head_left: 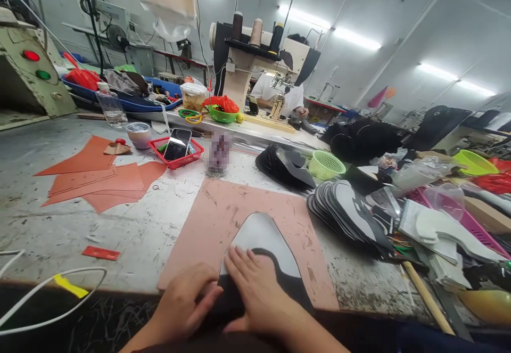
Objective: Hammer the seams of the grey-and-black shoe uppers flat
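A grey and black shoe-shaped piece (261, 230) lies on a pink mat (215, 204) at the table's front edge. My right hand (255, 284) rests flat on the piece, fingers stretched out over its left part. At the piece's lower left edge is my left hand (191, 294), its fingers curled with thumb and fingertips near each other; what is between them, if anything, cannot be made out. Right of the mat stands a stack of similar grey and black pieces (339, 209), with a stack of black pieces (279, 164) behind it.
Orange sheets (99, 180) lie at the left, near a red basket holding a phone (178, 145). A bottle (109, 108) and cup (139, 134) stand behind. A sewing machine (239, 71) and a person are farther back. Plastic and white parts crowd the right.
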A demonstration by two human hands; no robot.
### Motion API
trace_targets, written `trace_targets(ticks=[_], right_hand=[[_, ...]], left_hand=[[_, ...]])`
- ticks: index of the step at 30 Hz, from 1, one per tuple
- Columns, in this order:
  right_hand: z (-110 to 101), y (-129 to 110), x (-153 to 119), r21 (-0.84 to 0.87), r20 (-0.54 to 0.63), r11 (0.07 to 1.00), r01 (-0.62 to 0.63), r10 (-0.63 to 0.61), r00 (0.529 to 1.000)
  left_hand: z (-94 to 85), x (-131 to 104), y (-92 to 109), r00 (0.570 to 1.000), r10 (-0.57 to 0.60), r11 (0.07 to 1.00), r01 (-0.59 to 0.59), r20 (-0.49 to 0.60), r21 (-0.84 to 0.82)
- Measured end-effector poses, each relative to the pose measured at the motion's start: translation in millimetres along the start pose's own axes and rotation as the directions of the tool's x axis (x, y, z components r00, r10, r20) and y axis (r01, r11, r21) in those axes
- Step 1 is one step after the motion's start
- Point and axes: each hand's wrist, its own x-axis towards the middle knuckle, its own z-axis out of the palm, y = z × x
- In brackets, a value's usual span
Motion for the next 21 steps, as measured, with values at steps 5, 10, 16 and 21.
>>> trace_targets(ticks=[5,10,16,21], right_hand=[[9,-19,-14,-0.203,-0.247,0.960,0.191,-0.239,0.939],[-37,-28,-22,0.027,-0.207,0.998,0.056,-0.049,0.977],[-12,-14,-40,-0.180,-0.110,0.975,0.133,-0.155,0.982],[-5,-15,-33,-0.048,-0.432,0.991,0.128,-0.136,0.892]], left_hand=[[-10.5,15,-12,0.973,-0.052,0.964,0.108,0.226,-0.242],[-13.3,45,3,0.727,0.078,0.983,0.058,0.682,-0.175],[-5.6,40,13,0.678,-0.025,0.996,-0.046,0.735,0.077],[-10.0,43,22,0.752,0.002,1.000,0.008,0.659,-0.012]])
